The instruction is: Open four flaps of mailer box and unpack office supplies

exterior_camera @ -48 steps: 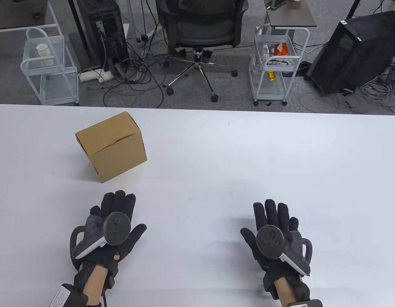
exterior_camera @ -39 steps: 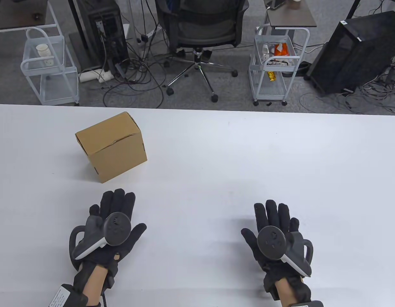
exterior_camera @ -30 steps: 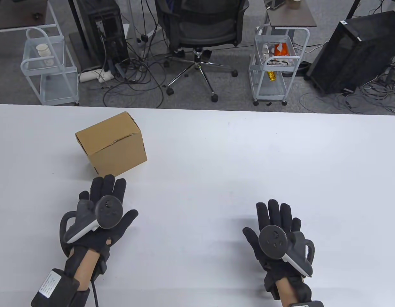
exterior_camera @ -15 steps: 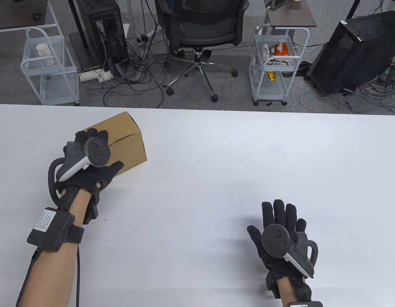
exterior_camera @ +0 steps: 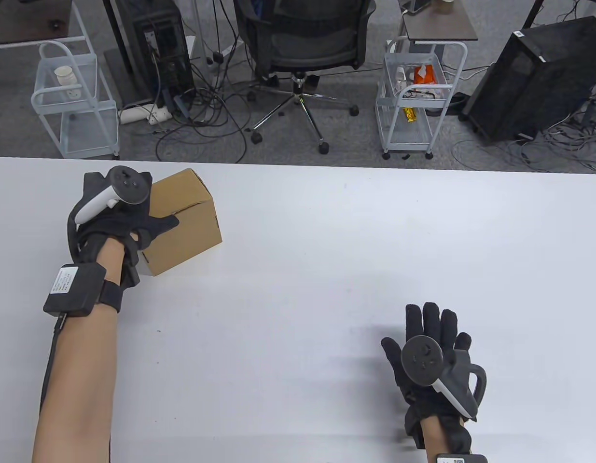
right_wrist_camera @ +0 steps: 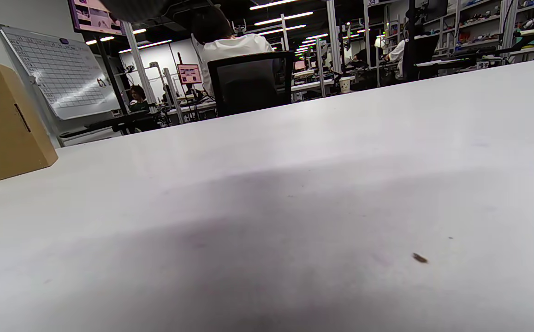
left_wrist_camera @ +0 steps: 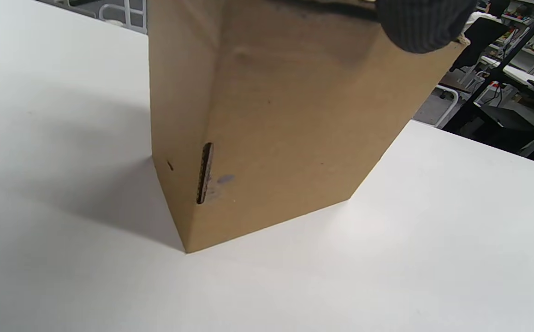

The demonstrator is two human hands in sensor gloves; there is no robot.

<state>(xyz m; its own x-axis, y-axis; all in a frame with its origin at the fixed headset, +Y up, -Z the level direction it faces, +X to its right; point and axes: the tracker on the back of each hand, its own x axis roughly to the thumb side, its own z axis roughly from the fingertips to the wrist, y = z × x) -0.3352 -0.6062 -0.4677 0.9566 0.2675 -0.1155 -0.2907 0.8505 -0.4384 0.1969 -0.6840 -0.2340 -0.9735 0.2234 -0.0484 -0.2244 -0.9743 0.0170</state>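
- Standing on the left far part of the white table (exterior_camera: 326,251), the brown cardboard mailer box (exterior_camera: 184,226) is seen closed, with its top flaps down; a thin seam is visible along the top edge.
- The left hand (exterior_camera: 121,217) is laid over the near left corner of the box top. The thumb is stretched along the top face, and the other fingers are hidden behind the tracker (exterior_camera: 114,190), so it cannot be told for sure whether they are curled around the far edge.
- In the left wrist view, one gloved fingertip (left_wrist_camera: 421,23) is seen touching the upper edge of the box, and a narrow vertical slot (left_wrist_camera: 204,173) is cut in the side wall close to the lower corner. No print or brand can be read on the cardboard.
- The right hand (exterior_camera: 430,366) is rested flat on the table at the near right, well apart from the box, with the fingers straight and lightly spread; nothing is held by it.
- A black module with a white label (exterior_camera: 61,284) is strapped on the left wrist; the writing on it is too small to be read.
- Behind the table an office chair (exterior_camera: 305,58), two white wire carts (exterior_camera: 416,96) and black computer towers (exterior_camera: 534,77) are seen on the grey floor, among many cables.
- In the right wrist view, a whiteboard with a grid (right_wrist_camera: 62,74) is seen far behind; its text is not legible.
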